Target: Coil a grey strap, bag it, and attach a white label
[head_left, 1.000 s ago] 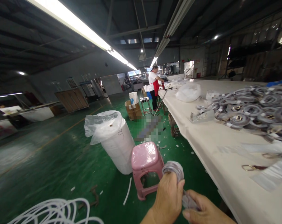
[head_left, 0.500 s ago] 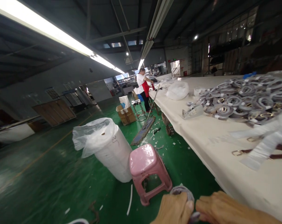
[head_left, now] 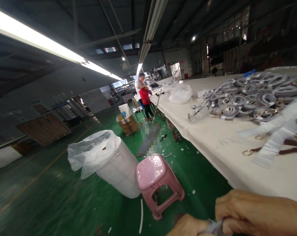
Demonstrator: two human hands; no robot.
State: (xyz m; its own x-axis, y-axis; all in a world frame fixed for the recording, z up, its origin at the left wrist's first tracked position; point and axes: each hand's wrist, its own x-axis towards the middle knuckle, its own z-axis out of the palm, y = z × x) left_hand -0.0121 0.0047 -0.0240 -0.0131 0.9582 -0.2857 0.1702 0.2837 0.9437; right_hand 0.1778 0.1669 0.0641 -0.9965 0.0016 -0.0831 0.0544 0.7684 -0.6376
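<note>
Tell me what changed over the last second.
The left hand and right hand sank to the view's bottom edge. The grey strap, whose coil stood above the left hand before, now shows only a scrap between them. Both keep hold. Pink stool, white roll and belt pile unmoved.

A single head-worn camera looked from above and just off the near left edge of the long table (head_left: 227,154), facing along that edge toward the far end of the hall. The left hand (head_left: 188,227) and right hand (head_left: 256,211) lay closest, cut by the lower frame border; the pink stool (head_left: 153,173) was near, the co-worker (head_left: 143,95) far off
</note>
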